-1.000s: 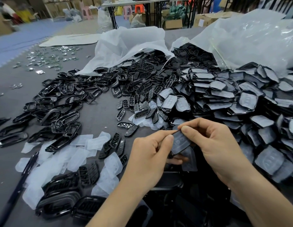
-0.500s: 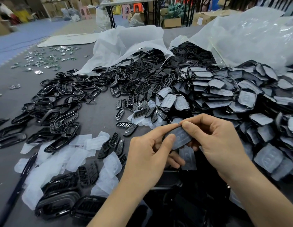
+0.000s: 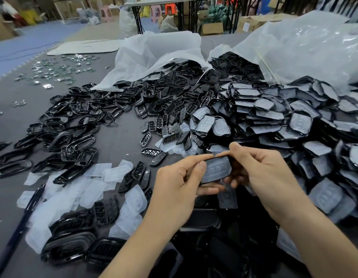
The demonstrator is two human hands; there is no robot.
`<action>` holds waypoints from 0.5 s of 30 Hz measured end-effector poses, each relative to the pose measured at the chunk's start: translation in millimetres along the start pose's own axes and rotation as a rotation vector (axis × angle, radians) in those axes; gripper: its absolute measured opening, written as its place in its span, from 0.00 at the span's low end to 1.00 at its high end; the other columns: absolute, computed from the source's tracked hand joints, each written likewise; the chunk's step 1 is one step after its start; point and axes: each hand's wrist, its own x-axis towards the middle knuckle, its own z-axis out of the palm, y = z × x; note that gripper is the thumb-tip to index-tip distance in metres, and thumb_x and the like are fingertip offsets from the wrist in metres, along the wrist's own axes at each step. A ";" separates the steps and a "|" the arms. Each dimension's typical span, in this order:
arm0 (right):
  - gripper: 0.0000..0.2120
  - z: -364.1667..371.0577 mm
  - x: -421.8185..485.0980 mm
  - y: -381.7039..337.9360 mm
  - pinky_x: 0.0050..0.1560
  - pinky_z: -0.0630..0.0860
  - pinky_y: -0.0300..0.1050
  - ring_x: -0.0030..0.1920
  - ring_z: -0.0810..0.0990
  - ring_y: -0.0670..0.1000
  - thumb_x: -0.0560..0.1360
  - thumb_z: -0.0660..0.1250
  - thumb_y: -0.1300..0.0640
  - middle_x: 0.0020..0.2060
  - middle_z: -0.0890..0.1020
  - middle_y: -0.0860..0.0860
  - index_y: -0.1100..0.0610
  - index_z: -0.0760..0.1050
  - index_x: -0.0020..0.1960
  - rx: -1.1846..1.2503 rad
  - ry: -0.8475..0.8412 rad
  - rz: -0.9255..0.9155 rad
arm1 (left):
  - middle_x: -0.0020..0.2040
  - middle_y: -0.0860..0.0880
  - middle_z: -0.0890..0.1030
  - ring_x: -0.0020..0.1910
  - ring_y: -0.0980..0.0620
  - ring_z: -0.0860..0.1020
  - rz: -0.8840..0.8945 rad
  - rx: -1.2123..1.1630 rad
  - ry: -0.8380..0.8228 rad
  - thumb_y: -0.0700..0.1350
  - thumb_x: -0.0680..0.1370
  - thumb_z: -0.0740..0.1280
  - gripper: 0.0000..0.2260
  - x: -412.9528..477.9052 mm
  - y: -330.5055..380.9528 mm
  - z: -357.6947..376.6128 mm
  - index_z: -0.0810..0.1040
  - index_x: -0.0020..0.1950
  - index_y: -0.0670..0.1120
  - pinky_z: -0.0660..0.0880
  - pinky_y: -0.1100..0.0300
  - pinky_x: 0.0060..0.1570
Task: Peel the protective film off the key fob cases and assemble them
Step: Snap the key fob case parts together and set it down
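- Open lane: bare grey table (image 3: pixel 122 145), centre, between the heaps.
- Further bare table at the left edge.
- Left obstacle: loose black frames (image 3: pixel 74 125), spread wide.
- Right obstacle: deep heap of film-covered cases (image 3: pixel 274 121), reaching the right edge.
- Far obstacle: white bags (image 3: pixel 154 55), spilling parts.
- Near left: flat peeled films (image 3: pixel 90 189), one pen (image 3: pixel 23 215).
- Near centre: left hand (image 3: pixel 178 187) and right hand (image 3: pixel 264 177), both pinching one key fob case (image 3: pixel 216 170).

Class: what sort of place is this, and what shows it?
Probably a small factory or assembly workshop: heaps of identical key fob cases spill from plastic bags onto a work table, and cardboard boxes stand behind.
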 end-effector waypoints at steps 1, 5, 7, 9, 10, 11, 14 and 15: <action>0.12 -1.0 -0.7 -1.3 0.26 0.73 0.36 0.27 0.78 0.49 0.71 0.67 0.52 0.30 0.82 0.56 0.60 0.83 0.38 0.009 -0.038 0.028 | 0.40 0.50 0.86 0.36 0.47 0.85 -0.009 -0.011 0.004 0.36 0.81 0.60 0.13 0.6 -0.4 -0.1 0.81 0.50 0.51 0.80 0.64 0.37; 0.07 -3.7 -2.3 -2.6 0.30 0.76 0.35 0.29 0.80 0.48 0.72 0.69 0.67 0.34 0.84 0.57 0.60 0.82 0.46 -0.066 -0.088 0.006 | 0.41 0.48 0.86 0.37 0.46 0.85 -0.085 -0.087 -0.005 0.37 0.80 0.62 0.10 1.3 -0.2 -0.9 0.82 0.53 0.49 0.79 0.65 0.36; 0.08 -4.1 -1.9 -2.3 0.31 0.76 0.35 0.29 0.80 0.48 0.72 0.69 0.68 0.34 0.84 0.57 0.58 0.83 0.46 -0.080 -0.056 -0.013 | 0.46 0.50 0.86 0.42 0.49 0.85 -0.057 -0.038 -0.020 0.41 0.76 0.68 0.12 0.7 0.1 -1.8 0.80 0.59 0.49 0.80 0.64 0.39; 0.08 -5.5 -0.8 -3.1 0.30 0.75 0.35 0.29 0.80 0.47 0.72 0.69 0.68 0.33 0.84 0.55 0.57 0.83 0.44 -0.068 -0.019 -0.020 | 0.57 0.54 0.82 0.53 0.56 0.81 0.175 0.278 -0.041 0.45 0.72 0.73 0.21 1.5 -0.4 -8.3 0.76 0.64 0.56 0.79 0.63 0.48; 0.08 -6.3 -0.2 -3.6 0.30 0.75 0.34 0.28 0.79 0.47 0.72 0.69 0.68 0.32 0.83 0.54 0.57 0.83 0.44 -0.053 -0.005 -0.018 | 0.62 0.56 0.79 0.59 0.59 0.78 0.307 0.441 -0.060 0.46 0.71 0.74 0.23 2.6 0.7 -11.0 0.76 0.64 0.57 0.76 0.64 0.54; 0.09 -7.0 0.0 -4.1 0.29 0.75 0.34 0.28 0.79 0.46 0.71 0.69 0.69 0.32 0.83 0.54 0.56 0.83 0.43 -0.035 0.002 -0.010 | 0.65 0.57 0.77 0.62 0.61 0.75 0.420 0.556 -0.069 0.44 0.71 0.74 0.22 3.6 0.9 -12.8 0.77 0.64 0.55 0.73 0.65 0.59; 0.07 -8.7 -0.1 -6.3 0.29 0.74 0.33 0.27 0.79 0.46 0.70 0.69 0.69 0.32 0.83 0.55 0.58 0.83 0.41 0.033 -0.003 0.042 | 0.62 0.52 0.79 0.62 0.59 0.76 0.572 0.663 -0.028 0.37 0.72 0.73 0.14 6.1 -4.2 -13.1 0.83 0.57 0.46 0.70 0.64 0.64; 0.06 -9.3 -0.2 -7.1 0.29 0.74 0.33 0.27 0.79 0.46 0.69 0.70 0.68 0.32 0.83 0.56 0.59 0.83 0.41 0.048 -0.011 0.065 | 0.60 0.51 0.80 0.61 0.57 0.77 0.594 0.659 -0.012 0.36 0.73 0.72 0.12 6.0 -5.8 -12.1 0.84 0.55 0.44 0.72 0.62 0.63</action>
